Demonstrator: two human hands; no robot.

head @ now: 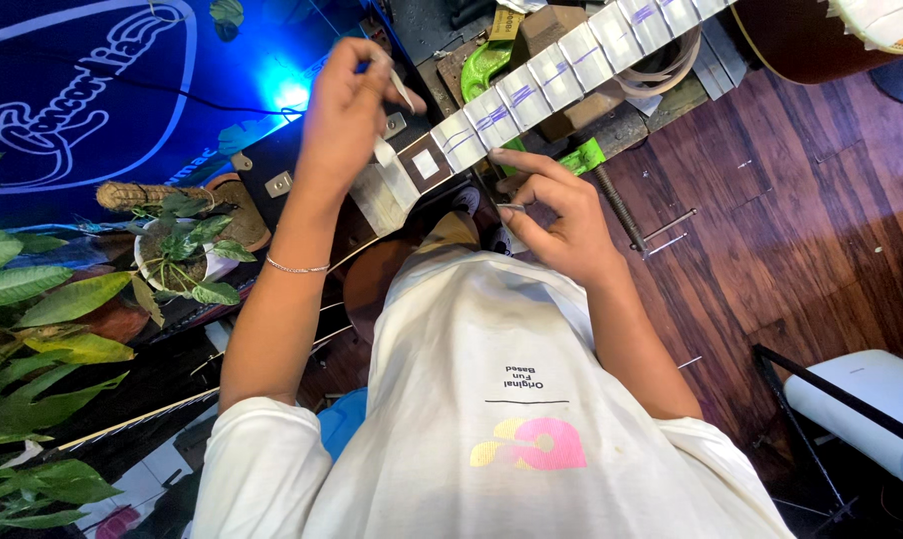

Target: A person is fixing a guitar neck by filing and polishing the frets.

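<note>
1. Floor (791,200): dark reddish wood planks fill the right side, a few thin metal rods lying loose on them.
2. Blue-lit panel (82,90) with a white outline design covers the upper left; bright blue glow at its right edge.
3. Shirt (501,399), cream, with a pink and yellow print, takes up the bottom middle of the view.
4. Leafy green plants (32,319) along the left edge, one small potted plant (182,250) above them.
5. White cylinder (861,399) on a black frame at lower right.
6. Guitar neck (561,70) runs diagonally from centre to upper right, fretboard masked with pale tape strips, purple marks on some; guitar body (811,35) at the top right corner.
7. Green clamp (491,65) sits under the neck near top centre, on a cluttered bench.
8. Left hand (347,105) raised above the neck's lower end, fingers pinched shut on a strip of tape (384,150) hanging down; thin bracelet on the wrist.
9. Right hand (556,215) just below the neck, thumb and fingers closed on a thin metal piece (511,207), too small to identify.
</note>
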